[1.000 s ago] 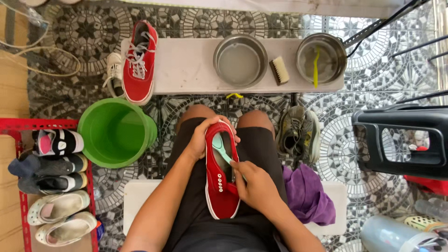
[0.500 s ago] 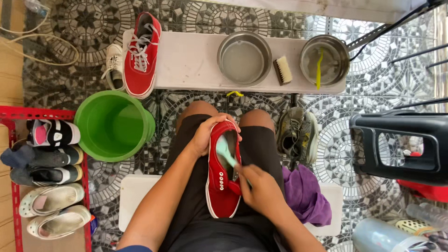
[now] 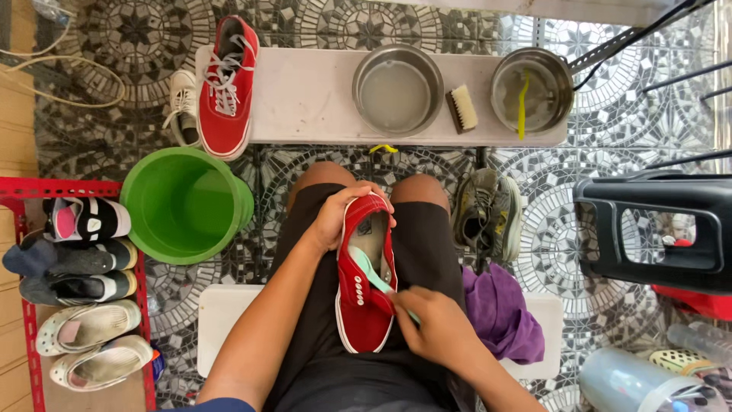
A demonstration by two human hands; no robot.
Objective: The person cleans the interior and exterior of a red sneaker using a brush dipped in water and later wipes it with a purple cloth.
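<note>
Two surfaces frame the scene: a long white bench (image 3: 305,99) at 12 o'clock, and a white seat (image 3: 229,320) under the person. On the bench, a second red shoe (image 3: 226,88) hangs over the front edge at its left end, then two metal bowls (image 3: 397,89) stand near the middle and right, with a small brush (image 3: 461,108) between them. A green bucket (image 3: 183,202) stands on the floor at 9 o'clock, just beside the knee, so little room is left on that side. At 3 o'clock a worn pair of shoes (image 3: 488,214) lies near the other knee, with a purple cloth (image 3: 499,313) on the seat edge. The red shoe (image 3: 366,275) lies on the lap, heel toward 12 o'clock. The left hand (image 3: 343,214) is clamped around its heel. The right hand (image 3: 435,324) is closed on a pale green insole (image 3: 370,268) that is partly inside the shoe
</note>
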